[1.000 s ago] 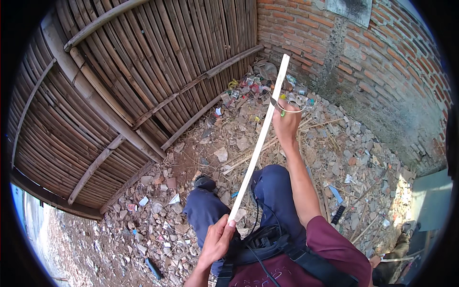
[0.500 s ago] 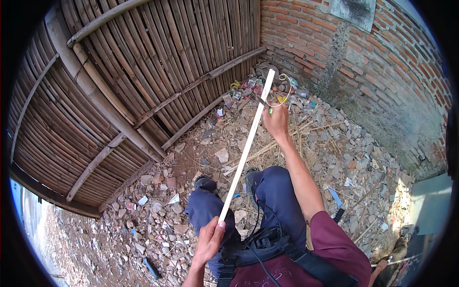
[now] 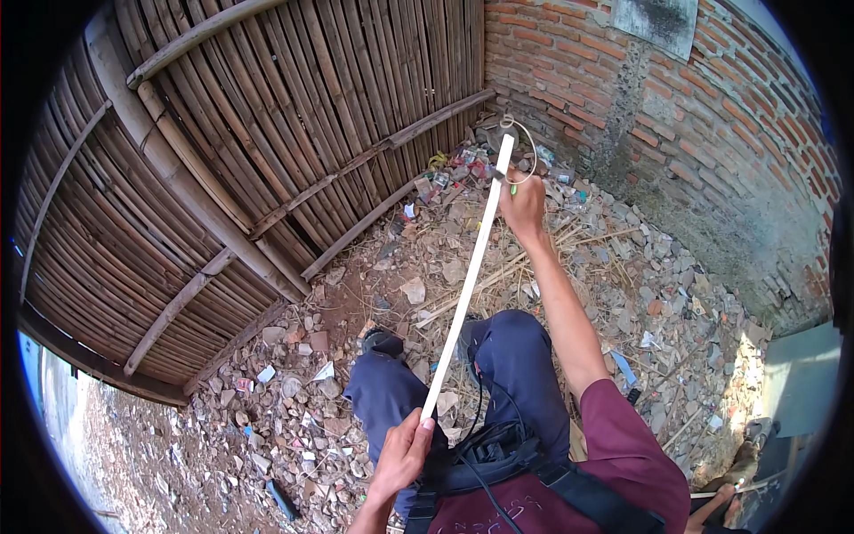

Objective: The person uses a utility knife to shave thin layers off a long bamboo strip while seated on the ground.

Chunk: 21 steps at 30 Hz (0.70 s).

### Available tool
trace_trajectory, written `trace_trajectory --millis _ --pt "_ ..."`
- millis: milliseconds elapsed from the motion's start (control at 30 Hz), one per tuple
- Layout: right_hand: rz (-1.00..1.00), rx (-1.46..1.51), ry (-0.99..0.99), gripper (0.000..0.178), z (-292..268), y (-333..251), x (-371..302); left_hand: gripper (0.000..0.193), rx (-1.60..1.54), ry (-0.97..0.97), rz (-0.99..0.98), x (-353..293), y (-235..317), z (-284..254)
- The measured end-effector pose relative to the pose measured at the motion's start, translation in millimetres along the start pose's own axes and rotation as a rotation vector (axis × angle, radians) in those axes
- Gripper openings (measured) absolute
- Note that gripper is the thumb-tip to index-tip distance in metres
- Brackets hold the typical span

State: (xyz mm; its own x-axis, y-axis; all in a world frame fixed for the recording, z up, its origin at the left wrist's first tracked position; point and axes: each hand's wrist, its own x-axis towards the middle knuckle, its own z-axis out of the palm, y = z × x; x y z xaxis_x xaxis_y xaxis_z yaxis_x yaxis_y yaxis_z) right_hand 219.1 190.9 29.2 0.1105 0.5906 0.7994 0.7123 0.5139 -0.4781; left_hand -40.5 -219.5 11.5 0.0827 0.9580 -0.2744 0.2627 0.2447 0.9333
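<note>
A long pale strip of what looks like bamboo [image 3: 469, 294] runs from my lap out toward the wall corner, tilted slightly right. Its near end is in my left hand [image 3: 406, 452], the thumb lying along it. Close to the far end, my right hand [image 3: 524, 203] is closed around a knife with a bit of green handle [image 3: 513, 189]. The dark knife blade [image 3: 498, 175] lies across the strip. A thin curled shaving [image 3: 533, 151] loops up from beside the blade, past the strip's tip. My right fingers partly hide the handle.
Rubble and litter [image 3: 294, 392] cover the ground around my legs. A bamboo-slat wall [image 3: 294, 116] rises at the left, a brick wall [image 3: 569, 80] at the far right. Another person's arm [image 3: 712, 507] shows at the lower right, near a grey-green panel [image 3: 805, 378].
My right hand and the knife have moved slightly farther out along the strip. The shaving's curl has shifted left and up. My left hand moved a little right with the near end.
</note>
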Motion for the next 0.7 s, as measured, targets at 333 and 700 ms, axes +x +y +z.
trace_trajectory --millis 333,700 --pt "0.908 0.263 -0.767 0.027 -36.4 207.4 -11.4 0.034 -0.192 0.029 -0.131 -12.1 -29.9 -44.9" --pt "0.745 0.037 -0.57 0.034 -63.1 189.5 -106.7 0.036 0.451 0.503 0.177 53.2 19.0 -79.1"
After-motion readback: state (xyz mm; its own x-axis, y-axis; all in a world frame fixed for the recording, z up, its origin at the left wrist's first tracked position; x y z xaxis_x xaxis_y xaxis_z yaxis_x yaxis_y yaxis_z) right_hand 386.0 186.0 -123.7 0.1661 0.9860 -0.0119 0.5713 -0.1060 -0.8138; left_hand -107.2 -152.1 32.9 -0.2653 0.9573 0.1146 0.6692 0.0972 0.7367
